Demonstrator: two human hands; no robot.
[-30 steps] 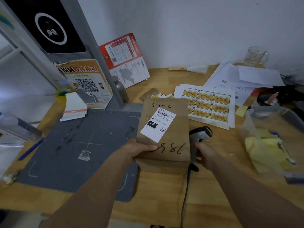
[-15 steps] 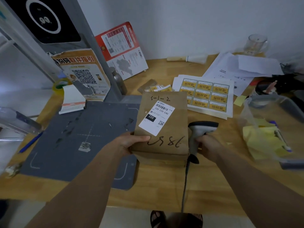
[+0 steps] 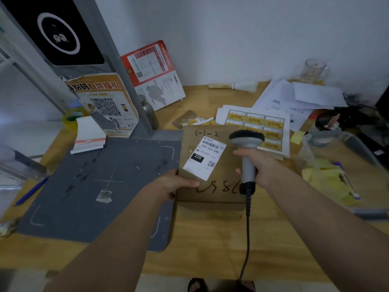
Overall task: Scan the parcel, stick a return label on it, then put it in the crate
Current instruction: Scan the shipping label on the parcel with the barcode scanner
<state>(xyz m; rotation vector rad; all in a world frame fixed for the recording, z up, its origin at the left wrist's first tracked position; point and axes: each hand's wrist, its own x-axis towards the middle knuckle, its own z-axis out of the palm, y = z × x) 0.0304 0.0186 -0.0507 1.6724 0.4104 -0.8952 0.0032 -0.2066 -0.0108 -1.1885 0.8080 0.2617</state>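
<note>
A brown cardboard parcel (image 3: pixel 219 186) with a white shipping label (image 3: pixel 204 158) and black handwriting lies at the middle of the wooden desk. My left hand (image 3: pixel 172 184) grips its near left edge, thumb on top. My right hand (image 3: pixel 255 163) holds a grey corded barcode scanner (image 3: pixel 247 148) upright over the parcel's right side, its head just right of the shipping label. Sheets of yellow return labels (image 3: pixel 267 125) lie behind the parcel. No crate is in view.
A grey cutting mat (image 3: pixel 84 186) covers the desk's left part, with a blue pen (image 3: pixel 31 191) at its left. A scanner stand with posters (image 3: pixel 103 102) rises behind it. Loose papers (image 3: pixel 294 98), a glass mug (image 3: pixel 314 69) and a clear tub of yellow notes (image 3: pixel 332 165) crowd the right.
My right hand has lifted the scanner from beside the parcel's right edge up over the parcel, with its head now next to the shipping label. My left hand keeps its grip.
</note>
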